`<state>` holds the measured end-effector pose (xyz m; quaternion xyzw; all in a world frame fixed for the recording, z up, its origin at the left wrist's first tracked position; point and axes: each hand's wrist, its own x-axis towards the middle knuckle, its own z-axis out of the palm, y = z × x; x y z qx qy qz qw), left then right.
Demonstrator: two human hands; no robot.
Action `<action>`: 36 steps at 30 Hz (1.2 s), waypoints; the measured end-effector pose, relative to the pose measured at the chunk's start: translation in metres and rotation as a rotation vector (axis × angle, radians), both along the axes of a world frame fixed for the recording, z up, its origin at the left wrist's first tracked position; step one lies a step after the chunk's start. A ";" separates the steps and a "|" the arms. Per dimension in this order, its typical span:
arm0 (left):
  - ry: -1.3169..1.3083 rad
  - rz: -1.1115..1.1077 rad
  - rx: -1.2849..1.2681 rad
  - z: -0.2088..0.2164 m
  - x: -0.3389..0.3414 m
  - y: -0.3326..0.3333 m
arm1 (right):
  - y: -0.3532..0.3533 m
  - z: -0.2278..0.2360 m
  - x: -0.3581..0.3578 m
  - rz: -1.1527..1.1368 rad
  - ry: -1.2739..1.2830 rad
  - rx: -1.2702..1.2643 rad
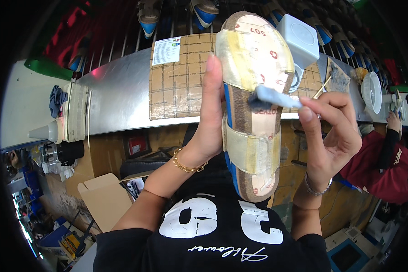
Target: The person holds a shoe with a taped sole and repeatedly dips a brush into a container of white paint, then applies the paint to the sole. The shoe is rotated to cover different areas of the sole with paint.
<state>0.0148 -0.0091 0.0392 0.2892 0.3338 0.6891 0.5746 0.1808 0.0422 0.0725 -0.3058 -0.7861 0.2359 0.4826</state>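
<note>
My left hand (209, 120) grips an unfinished sandal (264, 56) by its left edge. Its thumb lies along that side, and the other fingers are hidden behind. The sandal stands nearly upright with its underside facing me. Two pale yellowish strap ends (253, 152) wrap over a light insole board with a brown rim, and blue shows along the left side. Between thumb and fingers, my right hand (333, 136) pinches a small brush (279, 97) with a pale grey handle. Its dark tip is at the sandal's left rim, just below the upper strap.
Behind the sandal, a cardboard sheet (181, 86) lies on the metal bench (117, 86) beside a white box-shaped device (299, 38). More sandals (204, 13) sit on a rack along the back. A white bowl (371, 93) is at right, near a co-worker in a dark red top (381, 165).
</note>
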 end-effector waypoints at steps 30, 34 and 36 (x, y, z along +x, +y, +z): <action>-0.596 -0.169 0.219 -0.011 -0.008 -0.004 | 0.022 0.019 0.019 0.324 -0.191 -0.017; -0.178 -0.101 0.114 0.000 -0.010 -0.003 | 0.019 0.020 0.017 0.309 -0.201 0.015; 0.007 -0.068 0.034 0.003 -0.010 -0.002 | 0.019 0.019 0.018 0.304 -0.209 0.011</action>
